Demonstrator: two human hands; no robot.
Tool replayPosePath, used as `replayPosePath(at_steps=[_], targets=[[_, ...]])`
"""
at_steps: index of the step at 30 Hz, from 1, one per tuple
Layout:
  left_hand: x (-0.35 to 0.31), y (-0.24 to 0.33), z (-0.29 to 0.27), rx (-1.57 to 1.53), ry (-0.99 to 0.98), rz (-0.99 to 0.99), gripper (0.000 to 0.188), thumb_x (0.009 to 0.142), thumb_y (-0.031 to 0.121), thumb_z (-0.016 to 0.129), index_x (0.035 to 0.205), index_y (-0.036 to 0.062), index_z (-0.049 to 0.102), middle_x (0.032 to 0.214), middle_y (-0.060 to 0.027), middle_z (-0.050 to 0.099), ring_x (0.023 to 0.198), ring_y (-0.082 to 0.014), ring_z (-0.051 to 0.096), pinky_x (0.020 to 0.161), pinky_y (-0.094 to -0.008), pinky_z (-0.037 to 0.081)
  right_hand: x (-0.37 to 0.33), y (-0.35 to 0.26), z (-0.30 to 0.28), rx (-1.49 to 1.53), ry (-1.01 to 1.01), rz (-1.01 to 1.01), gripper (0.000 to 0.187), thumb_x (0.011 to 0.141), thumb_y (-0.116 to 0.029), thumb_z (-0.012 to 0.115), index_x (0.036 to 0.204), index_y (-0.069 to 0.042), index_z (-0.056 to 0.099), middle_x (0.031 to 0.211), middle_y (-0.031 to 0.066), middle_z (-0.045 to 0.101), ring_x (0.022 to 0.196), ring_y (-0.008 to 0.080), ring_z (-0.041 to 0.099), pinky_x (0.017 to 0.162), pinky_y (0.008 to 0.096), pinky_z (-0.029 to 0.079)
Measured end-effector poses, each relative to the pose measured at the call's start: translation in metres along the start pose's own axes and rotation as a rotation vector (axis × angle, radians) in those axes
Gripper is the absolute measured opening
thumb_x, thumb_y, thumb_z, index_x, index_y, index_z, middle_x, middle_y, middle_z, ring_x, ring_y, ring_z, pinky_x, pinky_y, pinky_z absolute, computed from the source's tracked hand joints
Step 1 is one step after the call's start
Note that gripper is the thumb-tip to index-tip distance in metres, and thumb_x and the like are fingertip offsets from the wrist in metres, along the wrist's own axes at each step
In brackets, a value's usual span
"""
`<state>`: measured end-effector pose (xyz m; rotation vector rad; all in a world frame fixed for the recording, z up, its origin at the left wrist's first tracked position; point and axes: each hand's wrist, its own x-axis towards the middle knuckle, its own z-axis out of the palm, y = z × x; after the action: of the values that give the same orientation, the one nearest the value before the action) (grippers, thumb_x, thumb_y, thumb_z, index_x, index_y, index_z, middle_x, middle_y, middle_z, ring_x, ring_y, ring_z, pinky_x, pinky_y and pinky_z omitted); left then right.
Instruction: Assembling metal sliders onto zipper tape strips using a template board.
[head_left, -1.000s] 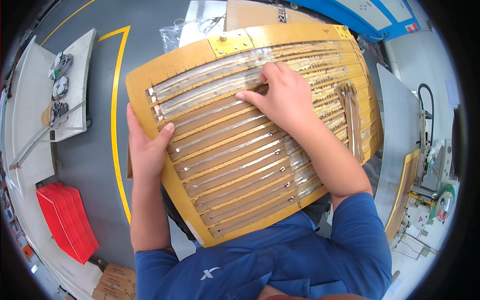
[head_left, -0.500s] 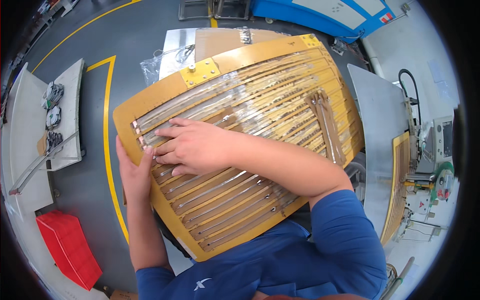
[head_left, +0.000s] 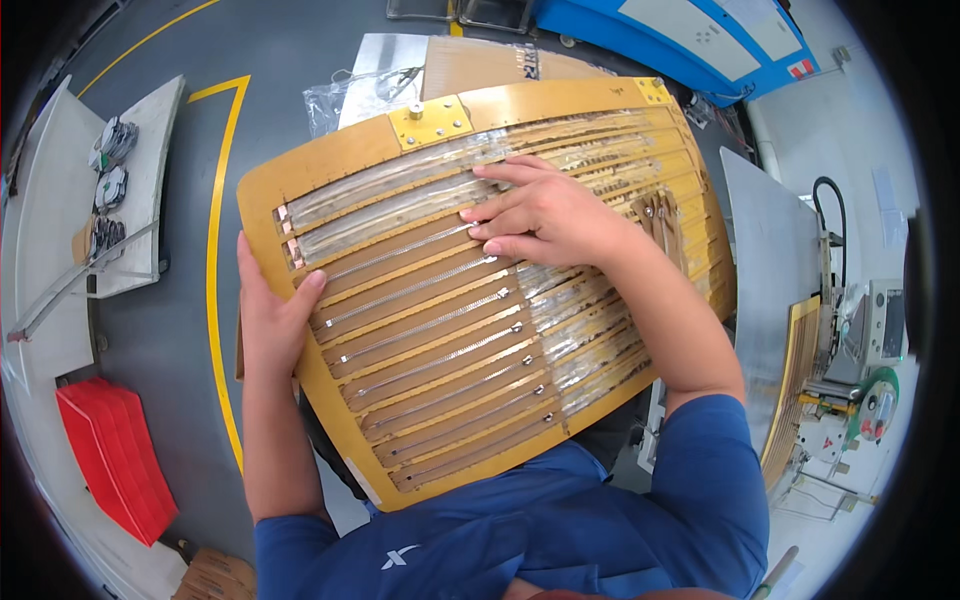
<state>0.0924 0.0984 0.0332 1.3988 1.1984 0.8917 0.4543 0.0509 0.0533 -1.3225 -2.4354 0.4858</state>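
A large yellow slotted board [head_left: 262, 225] lies tilted before me. Several brown zippers with silver teeth [head_left: 435, 338] rest side by side in its near-left slots, their sliders towards the middle. My left hand [head_left: 275, 320] grips the board's left edge, thumb on top and the other fingers partly hidden along the side. Over the middle of the board, my right hand [head_left: 548, 218] has its fingers stretched out, touching the slider end of the farthest zipper in the row. Further right, a few loose brown zippers [head_left: 660, 220] lie across the slots, partly behind my right forearm.
Cardboard [head_left: 470, 65] and clear plastic film [head_left: 322, 110] are beyond the board. A white table [head_left: 140, 190] holding bundled parts stands left, with stacked red bins [head_left: 115, 455] nearer. A grey metal panel [head_left: 755, 270] and a machine [head_left: 880, 330] are to the right.
My right hand has slid right and slightly away from me, from the zippers' left ends to the slider end. The left hand keeps its hold on the edge. The view has shifted a little.
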Motion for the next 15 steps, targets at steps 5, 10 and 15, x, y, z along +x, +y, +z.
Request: replayPosePath(at_steps=[5,10,15], targets=[[0.005,-0.015,-0.005,0.100,-0.048,0.095,0.098,0.089,-0.001,0.075,0.168,-0.0012,0.018,0.159,-0.0183,0.045,0.144,-0.0279,0.048,0.121,-0.0396,0.038,-0.017,0.004,-0.005,-0.027,0.011,0.052,0.028,0.096,-0.037,0.076,0.108,-0.014,0.085,0.127,0.0010,0.078,0.146,0.0295,0.054,0.123,0.0476,0.035],[0.001,-0.029,-0.017,0.051,0.026,0.079,0.092,0.091,-0.001,0.071,0.168,-0.0014,0.021,0.160,-0.0173,0.043,0.146,-0.0269,0.045,0.123,-0.0382,0.035,-0.044,-0.005,-0.010,-0.111,0.123,0.002,0.032,0.094,-0.036,0.078,0.113,-0.011,0.082,0.122,0.0026,0.079,0.137,0.0275,0.061,0.118,0.0472,0.040],[0.001,-0.022,-0.016,0.027,-0.027,0.070,0.091,0.094,0.000,0.068,0.170,-0.0010,0.017,0.164,-0.0164,0.038,0.147,-0.0261,0.043,0.124,-0.0373,0.032,-0.125,-0.038,-0.034,-0.173,0.361,0.795,0.033,0.090,-0.035,0.082,0.099,-0.004,0.075,0.098,0.0136,0.072,0.097,0.0335,0.070,0.086,0.0439,0.056]])
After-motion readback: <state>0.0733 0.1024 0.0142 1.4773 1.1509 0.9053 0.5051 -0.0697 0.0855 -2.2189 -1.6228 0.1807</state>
